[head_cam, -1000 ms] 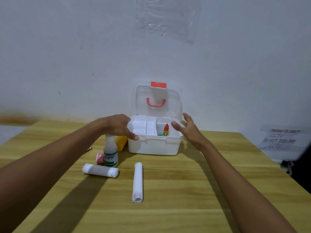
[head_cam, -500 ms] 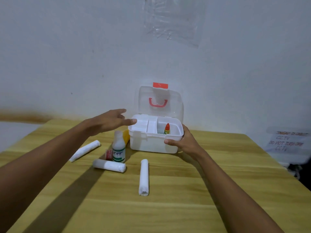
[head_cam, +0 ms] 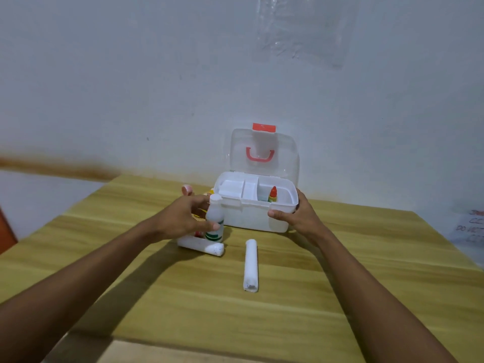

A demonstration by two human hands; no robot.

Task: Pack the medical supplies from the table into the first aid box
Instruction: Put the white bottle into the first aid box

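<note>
The white first aid box (head_cam: 251,218) stands at the table's far side with its clear lid (head_cam: 264,153) raised. A small red-capped dropper bottle (head_cam: 272,195) stands in its right compartment. My right hand (head_cam: 297,217) grips the box's front right corner. My left hand (head_cam: 183,217) is curled round a white bottle with a green label (head_cam: 215,218) just left of the box, thumb on its front. Two white gauze rolls lie on the table, one (head_cam: 203,247) under my left hand and one (head_cam: 251,268) in front of the box.
A pink tape roll (head_cam: 187,190) and a yellow item (head_cam: 209,192) sit behind my left hand, beside the box. A small red thing (head_cam: 198,233) lies by the bottle's base. The wooden table (head_cam: 288,310) ends against the wall; a paper notice (head_cam: 471,229) hangs at right.
My left hand came down from the box's left edge and closed round the white bottle. My right hand has stayed on the box's right corner. The view shifted.
</note>
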